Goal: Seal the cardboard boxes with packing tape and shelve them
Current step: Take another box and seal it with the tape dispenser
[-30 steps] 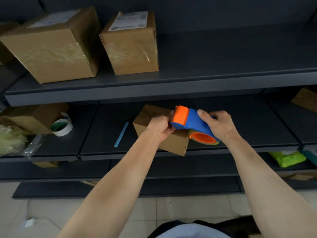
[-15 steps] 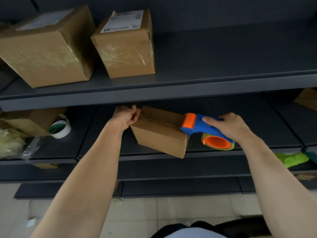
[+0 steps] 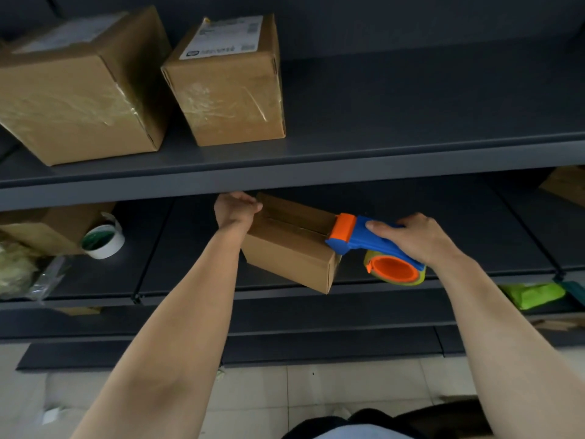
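Dark shelves (image 3: 411,160): taped boxes (image 3: 228,90) above; tape roll (image 3: 104,242) left of box (image 3: 285,258), dispenser (image 3: 367,240).

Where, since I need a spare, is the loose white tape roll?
In the head view, the tape roll lies on the middle shelf, far left, beside a brown box and left of the left hand.

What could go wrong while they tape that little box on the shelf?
1. The box sits crooked, with one corner poking past the front of the shelf. A hard pull on the dispenser in the right hand might drag it off.
2. Only the left hand holds the box, at its far end. It could twist, and the tape might go on crooked.
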`<state>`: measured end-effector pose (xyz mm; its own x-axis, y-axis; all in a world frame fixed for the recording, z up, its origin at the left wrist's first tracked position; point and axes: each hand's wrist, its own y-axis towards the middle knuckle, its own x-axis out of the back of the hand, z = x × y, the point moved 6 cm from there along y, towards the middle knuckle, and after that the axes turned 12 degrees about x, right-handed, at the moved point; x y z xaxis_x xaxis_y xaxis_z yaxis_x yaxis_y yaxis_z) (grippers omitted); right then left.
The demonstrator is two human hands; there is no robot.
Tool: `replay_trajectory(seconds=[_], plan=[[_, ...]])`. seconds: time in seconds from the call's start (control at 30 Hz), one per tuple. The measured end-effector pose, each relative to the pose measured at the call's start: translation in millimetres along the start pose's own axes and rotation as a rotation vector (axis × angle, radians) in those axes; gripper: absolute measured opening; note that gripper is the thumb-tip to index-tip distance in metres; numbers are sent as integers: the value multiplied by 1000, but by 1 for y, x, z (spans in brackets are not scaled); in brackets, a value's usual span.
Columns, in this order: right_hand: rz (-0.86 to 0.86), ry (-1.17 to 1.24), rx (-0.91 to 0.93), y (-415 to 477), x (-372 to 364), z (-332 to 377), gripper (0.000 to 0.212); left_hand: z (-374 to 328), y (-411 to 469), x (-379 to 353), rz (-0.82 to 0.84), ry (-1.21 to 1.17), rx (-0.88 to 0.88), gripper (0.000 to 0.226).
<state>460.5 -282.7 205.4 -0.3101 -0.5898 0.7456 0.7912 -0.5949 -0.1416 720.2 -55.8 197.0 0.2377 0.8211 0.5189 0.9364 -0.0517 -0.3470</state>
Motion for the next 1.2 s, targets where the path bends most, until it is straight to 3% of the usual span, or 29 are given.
replay_trajectory(seconds=[0.13, 0.23, 0.37, 0.43, 0.53, 0.6, 0.73, 1.0, 1.2], plan=[[7, 0, -15, 1, -3, -1, 65, 5, 7, 3, -85, 35, 20, 19], [8, 5, -21, 0, -5, -2, 66, 12, 12, 3, -34, -140, 135, 35], [-11, -2, -13, 0, -5, -1, 66, 12, 7, 5, -66, -186, 147, 22], [-20, -4, -9, 0, -5, -1, 65, 12, 0, 12, -210, -87, 43, 12], [-28, -5, -4, -1, -6, 1, 66, 0, -30, -3, -350, 396, -350, 16], [-30, -2, 8, -2, -8, 4, 66, -2, -55, -33, -249, 603, -499, 37], [-46, 15, 15, -4, -12, 6, 65, 8, -80, -75, -38, 806, -499, 71], [-19, 58, -17, -20, -17, -3, 63, 15, -74, -78, 139, 978, -396, 74], [4, 93, -159, -50, -1, -60, 63, 10, -58, -76, 209, 1052, -399, 72]])
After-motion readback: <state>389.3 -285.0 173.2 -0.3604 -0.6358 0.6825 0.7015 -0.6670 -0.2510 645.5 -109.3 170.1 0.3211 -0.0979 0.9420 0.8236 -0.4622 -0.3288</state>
